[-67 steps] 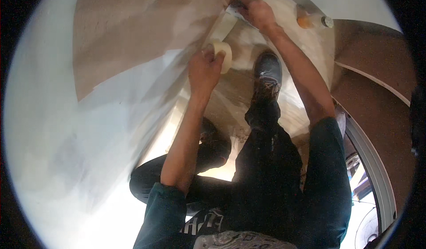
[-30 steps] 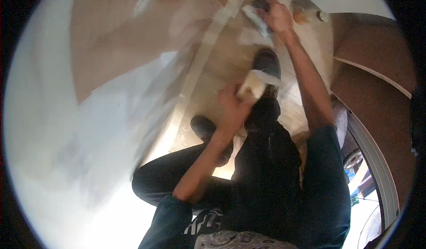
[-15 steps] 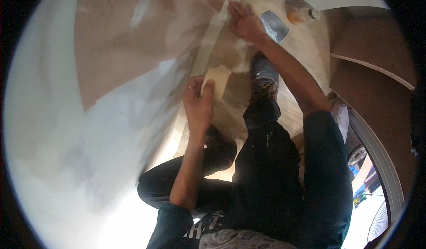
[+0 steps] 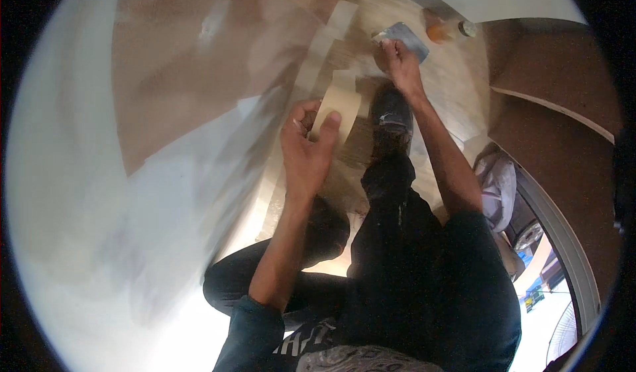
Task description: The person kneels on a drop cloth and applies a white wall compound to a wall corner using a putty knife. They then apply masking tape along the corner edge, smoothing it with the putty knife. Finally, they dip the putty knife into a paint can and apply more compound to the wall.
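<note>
A wide roll of cream masking tape point(image 4: 343, 107) sits in my left hand point(image 4: 308, 148), gripped between thumb and fingers. A short free end of tape stands up from the roll. Beyond it, a pale tape strip point(image 4: 341, 17) runs on the floor along the foot of the wall. My right hand point(image 4: 403, 70) reaches forward, its fingers closed at the near edge of a flat grey scraper blade point(image 4: 409, 41) with whitish smears. The blade is just past the toe of my right shoe point(image 4: 391, 110).
A bottle of orange liquid point(image 4: 437, 33) with a dark cap lies beyond the blade. Brown board point(image 4: 199, 60) covers part of the white wall at left. Brown shelving point(image 4: 556, 120) stands at right, with a whitish bag point(image 4: 497, 186) below. A fan point(image 4: 563, 332) shows through the opening.
My right hand has left the far end of the tape strip and moved right onto the scraper blade. My left hand has risen slightly rightward with the tape roll, which has turned.
</note>
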`<act>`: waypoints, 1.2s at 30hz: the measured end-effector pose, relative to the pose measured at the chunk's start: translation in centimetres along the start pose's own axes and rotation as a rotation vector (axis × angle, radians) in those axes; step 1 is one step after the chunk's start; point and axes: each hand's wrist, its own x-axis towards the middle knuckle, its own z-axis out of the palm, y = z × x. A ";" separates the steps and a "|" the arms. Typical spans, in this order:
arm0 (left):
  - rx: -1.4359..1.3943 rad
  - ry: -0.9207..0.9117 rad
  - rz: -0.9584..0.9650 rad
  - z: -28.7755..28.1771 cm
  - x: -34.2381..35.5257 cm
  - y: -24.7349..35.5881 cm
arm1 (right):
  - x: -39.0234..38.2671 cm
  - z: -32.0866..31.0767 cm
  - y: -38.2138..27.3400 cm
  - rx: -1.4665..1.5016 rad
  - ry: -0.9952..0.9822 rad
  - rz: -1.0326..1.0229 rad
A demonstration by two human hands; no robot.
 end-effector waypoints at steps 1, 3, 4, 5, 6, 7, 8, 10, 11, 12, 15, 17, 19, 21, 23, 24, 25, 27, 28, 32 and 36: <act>0.012 -0.009 -0.004 0.0 0.0 0.1 | -0.5 0.1 0.6 0.012 0.009 -0.025; 0.036 -0.025 -0.012 0.1 0.1 0.4 | -1.1 0.3 1.6 0.035 0.024 -0.076; 0.038 -0.028 0.004 0.1 0.0 0.6 | -1.2 0.1 1.6 -0.112 0.089 -0.183; 0.041 -0.030 0.020 0.1 -0.1 0.9 | -1.2 -0.4 1.7 -0.259 0.154 -0.291; 0.043 -0.031 0.036 0.0 -0.2 1.1 | -1.2 -0.7 1.8 -0.407 0.219 -0.397; 0.054 -0.024 0.041 -0.1 -0.4 1.0 | -1.2 -0.9 1.1 -0.542 0.241 -0.342; 0.062 -0.018 0.045 -0.3 -0.6 0.8 | -1.1 -1.5 0.2 -0.681 0.262 -0.284; 0.081 -0.022 0.021 -0.5 -1.2 0.7 | -0.9 -2.1 -0.1 -0.818 0.334 -0.314; 0.092 -0.032 -0.006 -0.7 -1.5 0.9 | -0.6 -2.3 0.1 -0.799 0.298 -0.276; 0.103 -0.041 -0.034 -1.0 -1.9 1.1 | -0.3 -2.4 0.2 -0.779 0.262 -0.238; 0.218 -0.135 -0.079 -2.4 -3.6 1.6 | 1.1 -2.6 0.3 -0.777 0.155 -0.125; 0.330 -0.163 -0.050 -3.7 -4.4 2.3 | 1.5 -2.5 -0.5 -0.816 0.120 -0.085; 0.391 -0.190 -0.068 -4.9 -4.7 2.8 | 2.0 -2.9 -1.2 -0.889 0.135 -0.081; 0.400 -0.216 -0.131 -5.9 -4.6 3.1 | 2.1 -2.6 -0.9 -0.800 0.196 -0.196; 0.387 -0.193 -0.071 -6.1 -4.4 2.8 | 1.7 -2.5 -0.7 -0.684 0.142 -0.232; 0.380 -0.184 -0.040 -6.1 -4.2 2.7 | 1.3 -2.5 -0.5 -0.613 0.064 -0.209; 0.340 -0.172 -0.023 -5.9 -4.1 2.7 | 1.0 -2.2 -0.7 -0.536 -0.016 -0.192; 0.265 -0.132 0.007 -5.4 -4.2 2.9 | -1.4 -1.3 -3.6 -0.337 -0.314 -0.052; 0.256 -0.144 0.034 -5.1 -4.1 2.8 | -2.6 -1.5 -4.5 -0.243 -0.446 0.031; 0.204 -0.184 0.078 -4.2 -3.7 2.9 | -4.5 -0.1 -5.4 0.238 -0.742 0.291; 0.221 -0.225 0.126 -3.9 -3.2 2.7 | -5.3 0.7 -7.3 0.673 -0.754 0.413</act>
